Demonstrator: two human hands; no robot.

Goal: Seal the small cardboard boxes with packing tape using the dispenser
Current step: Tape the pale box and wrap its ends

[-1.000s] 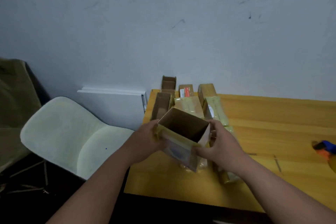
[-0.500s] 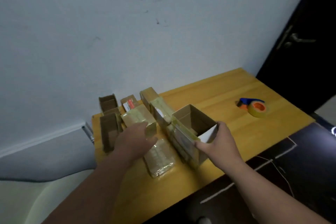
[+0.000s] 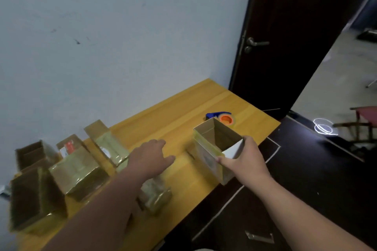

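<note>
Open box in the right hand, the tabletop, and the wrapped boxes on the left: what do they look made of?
Open box: brown cardboard, matte inside, with a yellowish glossy tape band around its outside, gripped by the right hand. Tabletop: looks like wood or wood-look laminate, yellow with straight grain lines and a smooth, slightly shiny finish. Wrapped boxes: cardboard under shiny yellowish tape, judging by the glare; blur leaves detail open.

Open box [image 3: 216, 149] upright; dispenser [image 3: 222, 118] apparently behind.

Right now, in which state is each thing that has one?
open box: upright, top open, held by right hand
left hand: open, holds nothing
tape dispenser: lying on table, untouched
taped boxes: sealed
door: open
</note>
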